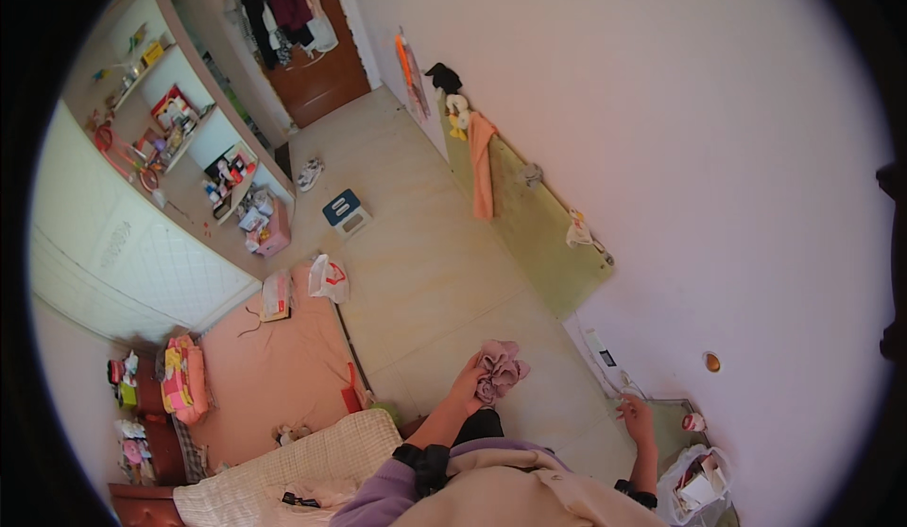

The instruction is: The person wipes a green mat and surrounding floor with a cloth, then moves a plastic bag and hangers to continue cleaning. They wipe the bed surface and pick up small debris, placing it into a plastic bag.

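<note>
A crumpled, ruffled mauve cloth point(502, 372) is bunched in my left hand point(464, 390), out in front of my body above the tiled floor. The fingers are closed round its left side, and the folds partly hide them. My right hand point(637, 417) is well away to the right, by the wall, with its fingers apart and nothing visible in them. Close to it are a small greenish surface point(672, 415) with a red and white cup point(693, 422) and a white plastic bag point(715, 492) filled with papers and packaging.
At left, a bed point(274, 366) holds a cream quilt point(312, 456) and a white bag point(328, 278). A green panel point(529, 220) with an orange cloth point(482, 163) leans along the wall. A blue and white step stool point(347, 212) and shoes point(310, 174) are on the floor toward the door point(331, 78).
</note>
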The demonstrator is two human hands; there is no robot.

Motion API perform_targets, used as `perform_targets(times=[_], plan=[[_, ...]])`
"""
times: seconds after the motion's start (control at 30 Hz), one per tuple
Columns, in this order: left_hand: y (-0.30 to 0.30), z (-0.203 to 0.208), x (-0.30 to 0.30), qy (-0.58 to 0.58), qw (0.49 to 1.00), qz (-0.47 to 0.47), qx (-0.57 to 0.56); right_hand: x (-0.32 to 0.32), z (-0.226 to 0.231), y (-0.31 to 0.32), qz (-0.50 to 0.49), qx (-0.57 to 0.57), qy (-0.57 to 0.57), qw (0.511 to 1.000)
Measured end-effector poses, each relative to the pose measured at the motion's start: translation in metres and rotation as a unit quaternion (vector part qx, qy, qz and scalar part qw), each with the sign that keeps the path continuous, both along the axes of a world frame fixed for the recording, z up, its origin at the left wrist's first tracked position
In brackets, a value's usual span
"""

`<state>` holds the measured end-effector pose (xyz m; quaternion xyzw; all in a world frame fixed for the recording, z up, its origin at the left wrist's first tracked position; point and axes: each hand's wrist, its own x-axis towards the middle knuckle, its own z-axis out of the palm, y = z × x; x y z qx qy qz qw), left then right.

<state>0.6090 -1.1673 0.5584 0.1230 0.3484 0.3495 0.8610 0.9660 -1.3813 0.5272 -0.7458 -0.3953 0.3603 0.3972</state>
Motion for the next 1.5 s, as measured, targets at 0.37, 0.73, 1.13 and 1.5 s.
perform_targets(times=[0.37, 0.73, 1.13, 1.5], plan=[[0.133, -0.038, -0.168, 0.07, 0.968, 0.237, -0.046, -0.086, -0.002, 0.239, 0.18, -0.067, -0.001, 0.981], [0.169, -0.068, -0.233, 0.005, 0.893, 0.402, -0.201, -0.141, -0.022, 0.469, 0.354, -0.108, -0.087, 0.925], [0.246, -0.056, -0.351, 0.006, 0.769, 0.628, -0.12, -0.369, -0.023, 0.795, 0.608, 0.011, -0.229, 0.76], [0.305, -0.043, -0.474, -0.102, 0.791, 0.602, -0.04, -0.733, 0.051, 0.799, 0.794, 0.029, -0.035, 0.606]])
